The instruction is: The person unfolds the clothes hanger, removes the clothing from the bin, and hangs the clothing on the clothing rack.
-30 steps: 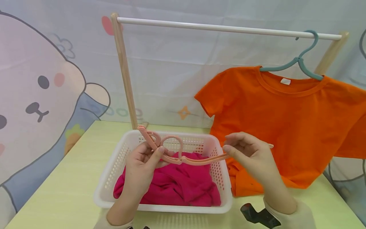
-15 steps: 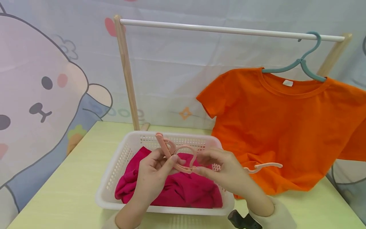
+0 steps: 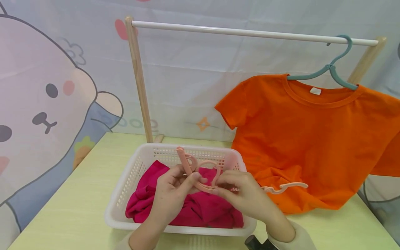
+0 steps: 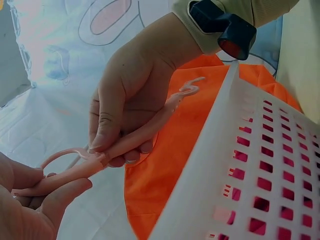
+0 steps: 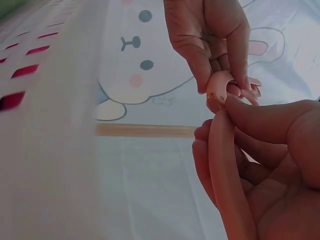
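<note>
A pink folding clothes hanger (image 3: 203, 187) is held in both hands above the basket. My left hand (image 3: 173, 192) pinches one arm between thumb and fingers, close to the hook ring. With thumb and fingertips, my right hand (image 3: 245, 192) grips the hanger right beside its middle joint. The other arm passes beneath the right palm, and its notched end shows past the wrist in the head view. The right wrist view shows this hanger arm (image 5: 227, 170) lying along the right fingers. Below both hands, crumpled magenta cloth (image 3: 197, 211) fills much of the white basket (image 3: 200, 230).
Behind the basket stands a wooden-legged rack with a white rod (image 3: 234, 31). An orange T-shirt (image 3: 300, 139) hangs from it at right on a teal hanger (image 3: 307, 76), its hem reaching the pale table (image 3: 72, 187). A printed cloth backdrop covers the wall.
The right hand has moved left along the pink hanger, from its far arm to the middle joint. The left hand has shifted slightly right and down with the hanger.
</note>
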`<state>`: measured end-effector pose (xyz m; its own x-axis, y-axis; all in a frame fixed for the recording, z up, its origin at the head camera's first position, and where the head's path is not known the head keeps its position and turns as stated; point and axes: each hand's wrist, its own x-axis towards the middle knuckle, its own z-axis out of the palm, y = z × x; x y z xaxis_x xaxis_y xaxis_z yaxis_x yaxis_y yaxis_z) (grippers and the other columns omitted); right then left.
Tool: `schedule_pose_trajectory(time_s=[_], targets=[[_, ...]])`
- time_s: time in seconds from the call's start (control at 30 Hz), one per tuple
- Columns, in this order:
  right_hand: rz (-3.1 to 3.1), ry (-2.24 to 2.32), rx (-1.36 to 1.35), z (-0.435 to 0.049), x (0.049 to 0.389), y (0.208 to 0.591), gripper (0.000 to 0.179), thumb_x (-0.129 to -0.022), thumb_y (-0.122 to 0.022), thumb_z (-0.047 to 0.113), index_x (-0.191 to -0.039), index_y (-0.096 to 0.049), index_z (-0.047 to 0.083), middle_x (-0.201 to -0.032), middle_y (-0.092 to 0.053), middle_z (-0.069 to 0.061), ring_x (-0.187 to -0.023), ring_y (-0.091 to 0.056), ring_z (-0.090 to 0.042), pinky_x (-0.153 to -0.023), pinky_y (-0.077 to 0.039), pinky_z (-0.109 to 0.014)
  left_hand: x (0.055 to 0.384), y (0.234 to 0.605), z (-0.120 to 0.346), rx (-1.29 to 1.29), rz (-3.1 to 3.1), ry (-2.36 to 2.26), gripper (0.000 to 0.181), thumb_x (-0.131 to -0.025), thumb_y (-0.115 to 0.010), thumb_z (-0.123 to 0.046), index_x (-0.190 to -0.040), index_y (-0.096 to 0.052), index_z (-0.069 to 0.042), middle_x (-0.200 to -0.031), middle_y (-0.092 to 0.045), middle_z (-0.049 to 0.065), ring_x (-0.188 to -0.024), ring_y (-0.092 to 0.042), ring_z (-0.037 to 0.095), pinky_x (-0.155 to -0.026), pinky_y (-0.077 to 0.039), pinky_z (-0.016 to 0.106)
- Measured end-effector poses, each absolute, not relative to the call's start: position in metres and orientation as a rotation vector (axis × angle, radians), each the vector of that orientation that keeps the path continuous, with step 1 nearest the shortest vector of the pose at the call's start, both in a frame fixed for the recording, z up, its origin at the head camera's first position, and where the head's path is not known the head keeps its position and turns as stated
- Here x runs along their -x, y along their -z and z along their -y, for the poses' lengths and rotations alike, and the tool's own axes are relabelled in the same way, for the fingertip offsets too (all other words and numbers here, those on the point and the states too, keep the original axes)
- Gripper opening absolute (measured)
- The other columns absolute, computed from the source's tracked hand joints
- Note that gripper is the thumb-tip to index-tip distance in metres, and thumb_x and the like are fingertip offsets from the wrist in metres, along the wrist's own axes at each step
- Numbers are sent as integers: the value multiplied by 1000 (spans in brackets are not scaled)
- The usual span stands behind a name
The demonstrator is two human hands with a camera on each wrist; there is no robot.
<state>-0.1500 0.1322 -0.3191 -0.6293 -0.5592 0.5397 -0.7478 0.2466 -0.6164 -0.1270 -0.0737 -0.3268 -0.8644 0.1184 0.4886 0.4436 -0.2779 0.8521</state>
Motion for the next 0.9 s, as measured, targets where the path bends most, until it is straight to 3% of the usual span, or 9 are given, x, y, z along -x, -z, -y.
schedule_pose_trajectory(time_s=[0.33,0.6,0.9], targets=[[2278,-1476,-1087,-137,148,322,7,-87,-70,3,-91,-72,8,-89,-67,-3,-80,-64,-11,-72,-58,-28,127,326,71,645,1707,2264,26,-93,-59,0,-109,-53,20,-91,-69,1,-86,-71,14,-76,-57,38],[2178,-1591,-995,-140,148,321,8,-86,-69,-2,-92,-71,4,-88,-66,-8,-77,-63,-11,-74,-57,-24,127,325,67,545,1657,2331,14,-92,-60,2,-105,-60,9,-97,-62,12,-91,-70,18,-79,-56,42],[2118,-1641,-910,-142,147,320,9,-86,-67,-5,-92,-69,0,-85,-65,-3,-69,-60,-13,-64,-55,-23,125,329,61,486,1609,2382,10,-92,-61,1,-100,-66,-3,-99,-59,10,-90,-70,17,-80,-56,41]])
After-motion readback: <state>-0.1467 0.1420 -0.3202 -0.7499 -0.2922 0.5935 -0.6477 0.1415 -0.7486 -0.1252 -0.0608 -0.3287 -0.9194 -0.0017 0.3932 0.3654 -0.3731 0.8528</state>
